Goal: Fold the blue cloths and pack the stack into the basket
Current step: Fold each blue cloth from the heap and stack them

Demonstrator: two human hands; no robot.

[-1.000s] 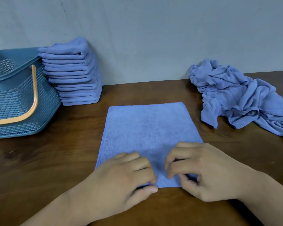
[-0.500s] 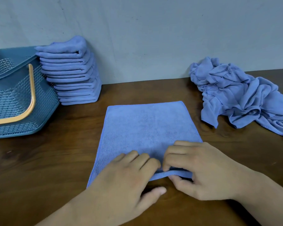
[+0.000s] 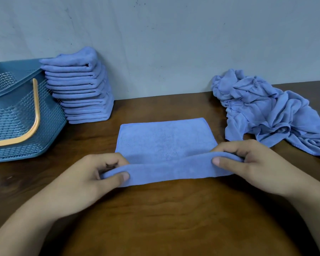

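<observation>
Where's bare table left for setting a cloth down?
Widest bare table: the near strip, short of left hand and right hand. Also free: the patch between basket, stack and cloth, and back centre by the wall. Tight: the gap between cloth and pile. Basket and stack crowd the back left.

Wooden surface [image 3: 174, 222] is carrying four things.
Basket [image 3: 11, 117] is sitting far left, folded stack [image 3: 81, 89] just beside it; one cloth [image 3: 164, 143] is lying centre, crumpled heap [image 3: 266, 115] far right.
</observation>
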